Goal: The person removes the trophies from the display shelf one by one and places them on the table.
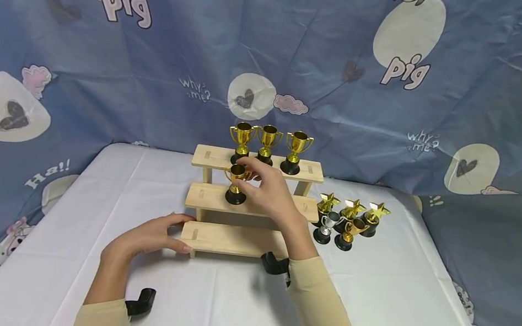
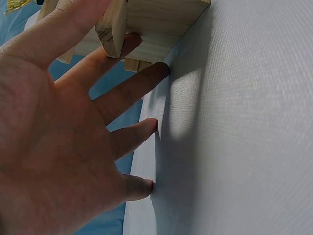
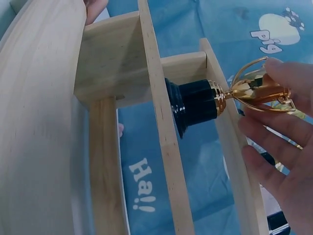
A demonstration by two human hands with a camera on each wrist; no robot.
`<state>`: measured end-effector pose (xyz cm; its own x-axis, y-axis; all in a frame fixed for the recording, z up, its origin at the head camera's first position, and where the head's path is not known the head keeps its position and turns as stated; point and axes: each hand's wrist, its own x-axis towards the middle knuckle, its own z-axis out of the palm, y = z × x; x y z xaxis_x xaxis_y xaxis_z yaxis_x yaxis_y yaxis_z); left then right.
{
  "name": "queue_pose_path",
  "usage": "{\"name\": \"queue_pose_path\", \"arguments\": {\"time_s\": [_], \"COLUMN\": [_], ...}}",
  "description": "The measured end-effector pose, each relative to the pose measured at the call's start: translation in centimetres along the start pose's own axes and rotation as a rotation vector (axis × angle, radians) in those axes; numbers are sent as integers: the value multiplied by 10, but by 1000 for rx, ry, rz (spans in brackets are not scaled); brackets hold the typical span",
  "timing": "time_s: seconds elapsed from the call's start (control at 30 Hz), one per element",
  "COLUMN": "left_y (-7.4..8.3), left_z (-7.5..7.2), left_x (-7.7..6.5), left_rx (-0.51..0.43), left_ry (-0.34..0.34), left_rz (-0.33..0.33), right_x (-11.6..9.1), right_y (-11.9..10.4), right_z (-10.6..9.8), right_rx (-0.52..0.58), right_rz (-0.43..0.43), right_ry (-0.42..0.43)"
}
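A three-step wooden display stand (image 1: 235, 240) stands on the white cloth. My right hand (image 1: 271, 189) pinches a small gold trophy cup (image 1: 235, 197) by its bowl, at the left part of the middle step. In the right wrist view its black base (image 3: 198, 103) meets the plank, and thumb and fingers lie about the gold cup. My left hand (image 1: 150, 236) holds the left end of the bottom step, thumb at the front edge and forefinger behind. In the left wrist view the other fingers (image 2: 132, 93) spread straight beside the wood.
Three gold trophy cups (image 1: 268, 137) stand along the top step. Right of the stand are three star trophies (image 1: 372, 217), a silver cup (image 1: 327, 227) and a bronze-toned cup (image 1: 349, 232). A blue printed curtain (image 1: 181, 51) hangs behind the white tablecloth (image 1: 400, 316).
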<state>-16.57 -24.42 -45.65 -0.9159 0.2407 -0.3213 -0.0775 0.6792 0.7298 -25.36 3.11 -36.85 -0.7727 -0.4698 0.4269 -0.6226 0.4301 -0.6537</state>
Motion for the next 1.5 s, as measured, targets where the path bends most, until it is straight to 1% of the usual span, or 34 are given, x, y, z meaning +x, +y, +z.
{"name": "queue_pose_path", "arguments": {"time_s": [0.13, 0.4, 0.6, 0.9, 1.1, 1.27, 1.5], "left_y": [0, -1, -1, -2, -2, -1, 1], "left_z": [0, 0, 1, 2, 2, 2, 1], "left_x": [0, 0, -1, 1, 2, 1, 0], "left_rx": [3, 1, -14, -11, -17, -13, -20], "left_ry": [-2, 6, 6, 0, -11, -11, -12], "left_rz": [6, 8, 0, -2, 8, 10, 10], "right_x": [-2, -11, -16, -25, -33, -39, -50], "right_y": [-1, 0, 4, 9, 12, 15, 18], "right_z": [-1, -7, -14, -27, -35, -41, -49], "right_rx": [-3, 14, 31, 35, 38, 23, 13], "right_rz": [-2, 35, 20, 11, 14, 24, 62], "right_ry": [10, 24, 44, 77, 104, 126, 136]}}
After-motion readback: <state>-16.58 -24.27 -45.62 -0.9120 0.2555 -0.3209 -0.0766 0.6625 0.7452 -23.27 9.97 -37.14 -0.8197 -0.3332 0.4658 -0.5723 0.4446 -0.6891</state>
